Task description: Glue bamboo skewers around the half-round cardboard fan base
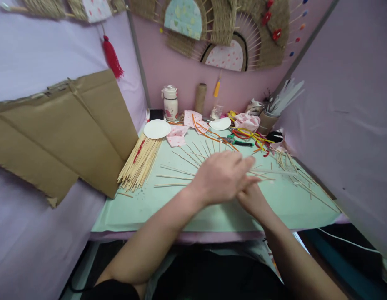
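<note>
My left hand (218, 177) reaches across in front of my right hand (251, 198) above the table, and both are blurred. Its fingers are curled in. A translucent stick (271, 171), looking like a glue stick, juts out to the right from between its fingertips. My right hand sits just under and behind the left one; its fingers are mostly hidden, so what they hold does not show. Thin wooden sticks (176, 176) fan out on the table beneath the hands, and their centre is covered.
A bundle of wooden sticks (143, 160) lies at left beside leaning cardboard (68, 133). Behind are a white paper disc (157, 129), pink cloth (177, 135), pliers (243, 143), a bottle (170, 104) and a holder (268, 121) of translucent sticks. Loose sticks (308, 183) lie right.
</note>
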Demonstrator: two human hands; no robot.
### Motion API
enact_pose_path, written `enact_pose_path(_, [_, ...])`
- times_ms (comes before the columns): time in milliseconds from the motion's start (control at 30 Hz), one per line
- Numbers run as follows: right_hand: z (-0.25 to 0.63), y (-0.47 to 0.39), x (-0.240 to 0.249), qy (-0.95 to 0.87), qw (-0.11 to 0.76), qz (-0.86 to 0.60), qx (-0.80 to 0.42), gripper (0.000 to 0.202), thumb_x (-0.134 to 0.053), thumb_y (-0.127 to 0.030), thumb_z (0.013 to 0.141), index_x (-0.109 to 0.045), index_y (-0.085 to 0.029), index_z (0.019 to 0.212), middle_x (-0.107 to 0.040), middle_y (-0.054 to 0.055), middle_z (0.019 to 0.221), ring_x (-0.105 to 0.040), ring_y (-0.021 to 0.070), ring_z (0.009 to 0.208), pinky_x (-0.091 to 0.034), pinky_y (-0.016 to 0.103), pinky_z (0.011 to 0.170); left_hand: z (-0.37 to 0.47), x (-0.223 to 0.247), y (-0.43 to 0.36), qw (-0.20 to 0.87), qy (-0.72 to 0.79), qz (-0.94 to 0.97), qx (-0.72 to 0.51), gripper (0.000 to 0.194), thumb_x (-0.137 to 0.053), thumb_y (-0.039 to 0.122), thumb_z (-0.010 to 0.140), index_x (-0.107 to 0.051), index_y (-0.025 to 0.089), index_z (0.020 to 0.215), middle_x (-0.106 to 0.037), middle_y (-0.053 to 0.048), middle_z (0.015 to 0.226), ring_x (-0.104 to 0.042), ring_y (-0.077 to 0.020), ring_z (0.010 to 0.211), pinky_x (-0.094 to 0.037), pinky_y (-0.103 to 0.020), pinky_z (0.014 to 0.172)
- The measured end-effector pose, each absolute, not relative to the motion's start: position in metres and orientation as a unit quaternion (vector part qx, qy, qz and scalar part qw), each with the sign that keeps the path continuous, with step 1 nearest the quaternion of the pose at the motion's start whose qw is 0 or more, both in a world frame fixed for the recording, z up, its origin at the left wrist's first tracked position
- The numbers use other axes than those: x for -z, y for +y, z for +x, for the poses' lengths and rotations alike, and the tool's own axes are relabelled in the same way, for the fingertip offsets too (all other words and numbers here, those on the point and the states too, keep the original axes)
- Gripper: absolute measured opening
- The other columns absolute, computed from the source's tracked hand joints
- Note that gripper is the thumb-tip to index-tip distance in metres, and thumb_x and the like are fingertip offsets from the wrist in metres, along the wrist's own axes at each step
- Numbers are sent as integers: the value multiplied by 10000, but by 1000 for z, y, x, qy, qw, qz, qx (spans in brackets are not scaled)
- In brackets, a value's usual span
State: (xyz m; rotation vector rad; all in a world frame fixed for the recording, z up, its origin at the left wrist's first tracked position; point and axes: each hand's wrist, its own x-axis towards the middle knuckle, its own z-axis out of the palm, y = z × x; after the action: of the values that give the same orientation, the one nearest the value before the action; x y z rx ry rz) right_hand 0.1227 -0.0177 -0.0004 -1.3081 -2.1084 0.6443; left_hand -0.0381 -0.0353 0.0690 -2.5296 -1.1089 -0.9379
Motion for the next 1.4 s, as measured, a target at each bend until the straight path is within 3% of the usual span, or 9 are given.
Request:
enact_pose_path(100, [129, -21, -4, -780, 283, -492, -264, 341, -522, -476, 911, -645, -199, 1070, -712, 70, 863, -644, 253, 766, -489, 346, 722, -81, -68, -22, 96, -443, -831, 322, 337, -291, 330, 1058, -560, 155, 1160, -662, -100, 973, -593, -229, 958, -432, -348, 829])
enact_pose_path(233, [122, -24, -6, -778, 272, -495, -276, 362, -531, -491, 900, -656, -191, 1057, -741, 87, 935, -668, 258, 814, -487, 329, 720, -118, -43, -7, 38, -544, -788, 286, 227, -381, 252, 1026, -571, 163, 1110, -669, -73, 901, -597, -217, 873, -422, -324, 786])
enact_pose_path(367, [121, -22, -7, -773, 275, -500, -279, 393, -522, -490, 897, -653, -181, 1102, -746, 106, 988, -679, 269, 861, -496, 337, 742, -129, -22, -2, 10, -548, -800, 244, 228, -427, 206, 994, -649, 202, 941, -679, -47, 868, -596, -203, 862, -405, -314, 775])
enact_pose_path(500, [122, -23, -8, -774, 266, -506, -272, 414, -515, -494, 899, -655, -177, 1125, -745, 117, 1006, -682, 280, 889, -503, 357, 775, -135, -14, 1, 1, -551, -805, 220, 210, -525, 174, 926, -734, 197, 920, -685, -68, 917, -597, -220, 905, -393, -337, 786])
enact_pose_path(700, [122, -22, -7, -780, 257, -511, -254, 418, -492, -492, 911, -660, -180, 1132, -747, 128, 1018, -690, 293, 919, -510, 373, 796, -141, -7, -1, -8, -556, -807, 197, 270, -583, 168, 873, -750, 222, 1078, -631, -71, 955, -568, -243, 955, -384, -361, 782])
enact_pose_path(1400, [120, -20, -3, -787, 232, -516, -247, 474, -430, -491, 946, -619, -185, 1255, -731, 142, 1082, -681, 312, 1011, -498, 397, 853, -136, -4, -1, -36, -566, -804, 179, 177, -627, 135, 856, -772, 230, 892, -678, -58, 906, -567, -241, 964, -296, -400, 834])
